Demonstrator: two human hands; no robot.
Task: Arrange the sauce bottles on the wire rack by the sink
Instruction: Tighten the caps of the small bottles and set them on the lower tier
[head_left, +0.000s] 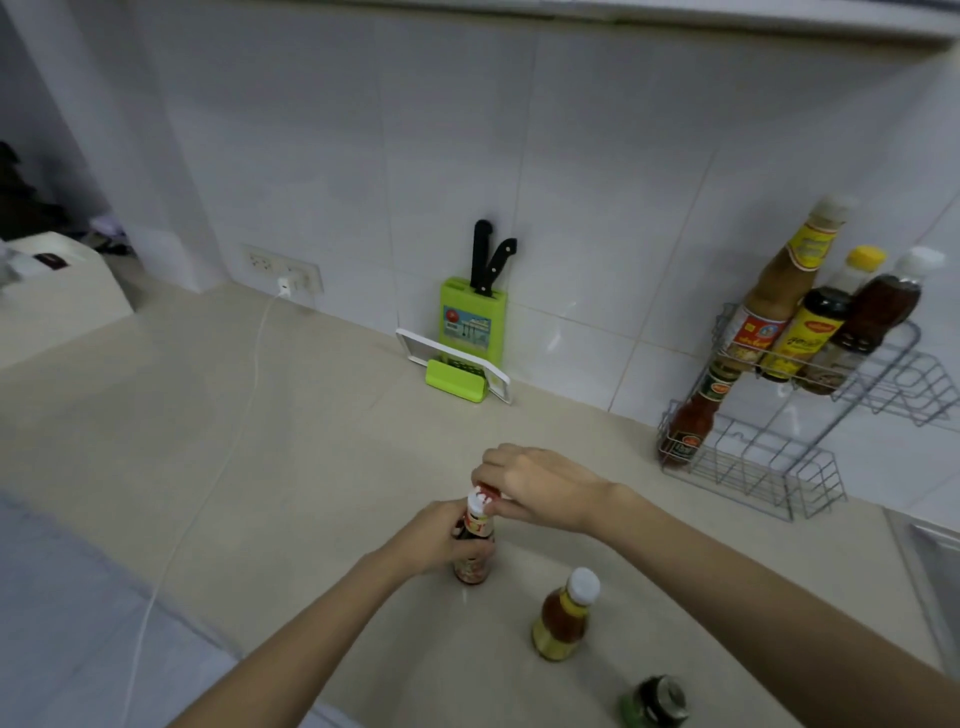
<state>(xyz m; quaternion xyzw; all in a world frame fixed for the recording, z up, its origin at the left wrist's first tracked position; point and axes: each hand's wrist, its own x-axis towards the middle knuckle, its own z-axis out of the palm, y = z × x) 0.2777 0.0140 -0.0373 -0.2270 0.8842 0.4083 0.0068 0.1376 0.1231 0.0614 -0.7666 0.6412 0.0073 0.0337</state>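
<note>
A dark sauce bottle (474, 564) with a red-and-white cap stands on the beige counter. My left hand (434, 540) wraps around its body. My right hand (535, 488) pinches the cap from above. To the right stands an amber bottle with a white cap (563, 618), and a dark bottle with a green label (655, 701) sits at the bottom edge. The two-tier wire rack (769, 467) stands at the right against the wall. Its top tier holds three bottles (810, 322). A red chili sauce bottle (693, 415) leans on the lower tier.
A green knife block (471, 332) with two black-handled knives stands against the tiled wall, a white board beside it. A white charger cable (228, 441) runs from the wall socket across the counter. The sink edge (930, 566) shows at the right.
</note>
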